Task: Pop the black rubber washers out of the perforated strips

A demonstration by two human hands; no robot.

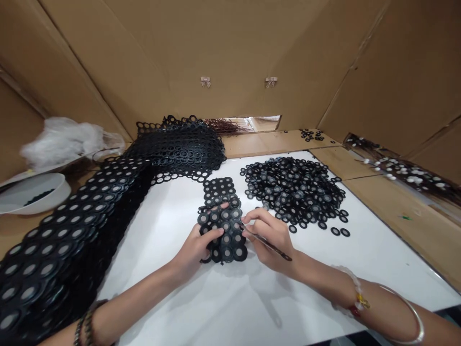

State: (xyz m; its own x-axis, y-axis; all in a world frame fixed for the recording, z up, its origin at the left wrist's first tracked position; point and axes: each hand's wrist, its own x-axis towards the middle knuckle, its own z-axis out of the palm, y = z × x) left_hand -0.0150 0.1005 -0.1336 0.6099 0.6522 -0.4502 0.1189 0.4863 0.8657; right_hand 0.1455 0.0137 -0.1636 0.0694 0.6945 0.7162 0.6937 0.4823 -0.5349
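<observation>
Over white table (169, 216), I log: left hand (194, 247), fingers clamping ring panel (226, 240), apparently for steadiness; right hand (275, 233), fingers pinching slim tool (278, 251); loose rings (295, 192) handily near.

The strip (226, 226) looks like black plastic or rubber, smooth with a soft sheen; the loose rings (293, 192) at its 2 o'clock look alike. At 4 o'clock, the slim tool (269, 244) has a glossy dark shaft of unclear material, and the bangle (419, 327) beyond seems polished metal. The table (162, 226) is smooth, glossy white. The bag (68, 144) at 10 o'clock is crinkled, see-through plastic; the wall (237, 53) at 12 o'clock, matt cardboard.
</observation>
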